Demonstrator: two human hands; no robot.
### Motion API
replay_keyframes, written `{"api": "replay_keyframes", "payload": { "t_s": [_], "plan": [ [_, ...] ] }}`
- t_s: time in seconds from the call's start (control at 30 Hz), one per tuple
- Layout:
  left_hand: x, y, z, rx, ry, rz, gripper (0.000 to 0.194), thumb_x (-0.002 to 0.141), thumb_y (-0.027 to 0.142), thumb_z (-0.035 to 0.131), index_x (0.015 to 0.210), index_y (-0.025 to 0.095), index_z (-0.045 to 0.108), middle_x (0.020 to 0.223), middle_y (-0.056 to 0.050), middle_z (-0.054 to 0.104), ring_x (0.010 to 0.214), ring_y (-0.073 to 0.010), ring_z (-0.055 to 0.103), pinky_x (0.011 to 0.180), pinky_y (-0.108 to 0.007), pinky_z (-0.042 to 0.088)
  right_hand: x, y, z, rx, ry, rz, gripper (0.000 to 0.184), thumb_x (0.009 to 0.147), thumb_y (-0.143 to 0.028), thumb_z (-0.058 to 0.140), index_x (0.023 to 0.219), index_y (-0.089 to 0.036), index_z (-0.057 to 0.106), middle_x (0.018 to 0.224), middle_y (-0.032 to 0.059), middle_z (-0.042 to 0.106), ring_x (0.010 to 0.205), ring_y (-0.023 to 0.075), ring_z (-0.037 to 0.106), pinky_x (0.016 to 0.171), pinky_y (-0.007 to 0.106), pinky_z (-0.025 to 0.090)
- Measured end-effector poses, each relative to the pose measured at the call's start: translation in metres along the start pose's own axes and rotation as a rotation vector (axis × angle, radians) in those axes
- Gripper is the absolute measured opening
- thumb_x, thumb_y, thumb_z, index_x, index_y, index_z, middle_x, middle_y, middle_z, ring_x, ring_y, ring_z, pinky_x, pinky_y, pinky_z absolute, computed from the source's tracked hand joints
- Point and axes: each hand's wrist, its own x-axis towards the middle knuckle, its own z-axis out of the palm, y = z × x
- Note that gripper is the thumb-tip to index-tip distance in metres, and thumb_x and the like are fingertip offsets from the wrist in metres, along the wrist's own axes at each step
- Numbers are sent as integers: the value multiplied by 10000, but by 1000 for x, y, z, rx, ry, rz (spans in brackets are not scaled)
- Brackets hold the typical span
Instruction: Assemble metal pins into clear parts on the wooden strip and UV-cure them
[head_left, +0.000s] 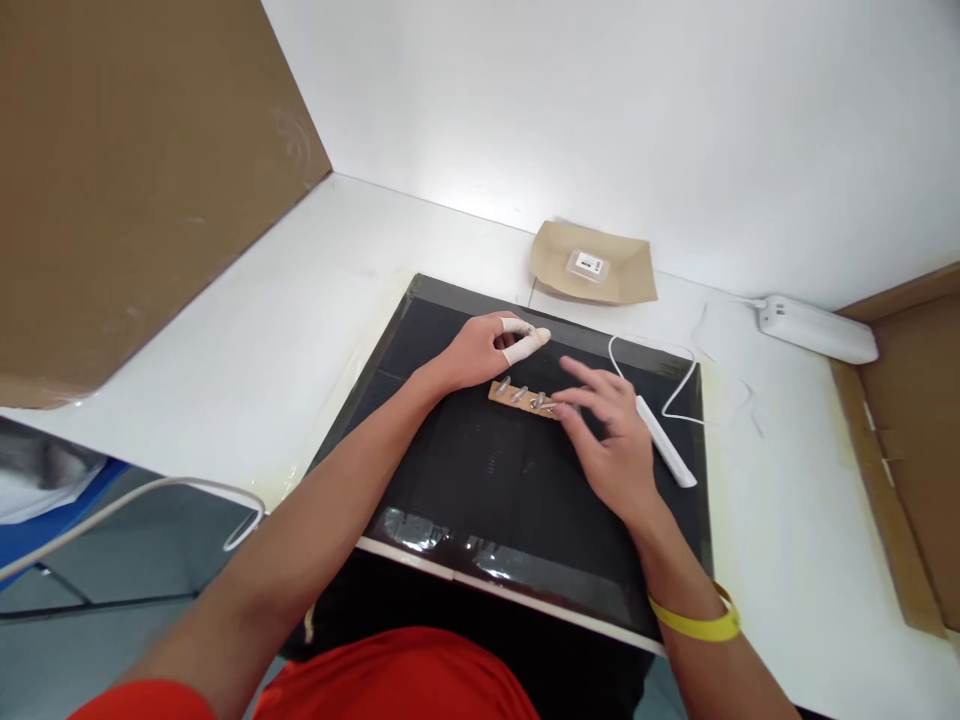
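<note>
Black mat (450, 460) below — the tan strip (527, 403) bears silvery pieces (519, 394).

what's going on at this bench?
A person is working over a black mat. The left hand, white covers on thumb and index finger, has those tips together; whether anything is between them isn't clear. The right hand, fingers spread, is at one end of a tan strip carrying small metal pieces.

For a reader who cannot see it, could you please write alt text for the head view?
A person's pinched left hand, in white finger covers, and open right hand are near a brown strip holding small shiny pieces on a black mat.
</note>
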Motion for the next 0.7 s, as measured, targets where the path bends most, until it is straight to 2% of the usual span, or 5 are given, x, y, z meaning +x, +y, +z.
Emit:
{"api": "replay_keyframes", "payload": {
  "t_s": [0.1,0.27,0.43,0.6,0.7],
  "plan": [
    [0,-2,0,-11,-6,13,528,945,652,580,962,167,788,972,-54,728,751,-131,573,688,-282,459,2,1,1,-9,-85,-94,108,973,-245,682,1019,-287,771,1416,41,703,1246,264,589,1071,529,504],
    [-1,-2,1,-18,14,12,555,930,685,582,933,168,784,970,-57,732,741,-134,575,705,-289,469,2,4,4,-68,147,37,95,983,-273,667,1016,-268,755,1320,63,752,1198,276,618,1049,556,513],
    [0,-4,1,-11,7,31,518,952,645,576,977,171,784,963,-48,733,747,-129,577,715,-278,475,0,-6,9,-37,-112,-205,127,968,-198,680,1016,-274,770,1375,55,728,1205,259,616,1018,494,542],
    [1,-6,1,20,-1,30,472,968,594,569,972,173,784,955,-48,728,745,-132,568,684,-277,454,3,-2,10,-125,125,-27,113,983,-217,659,1027,-256,755,1320,78,751,1188,270,613,1035,534,526],
    [1,-6,1,7,1,9,438,962,568,589,949,175,781,957,-44,725,745,-129,564,689,-280,451,0,-4,12,-98,4,-181,144,965,-171,675,1043,-259,758,1347,74,739,1185,261,619,1008,499,548]
  ]
}}
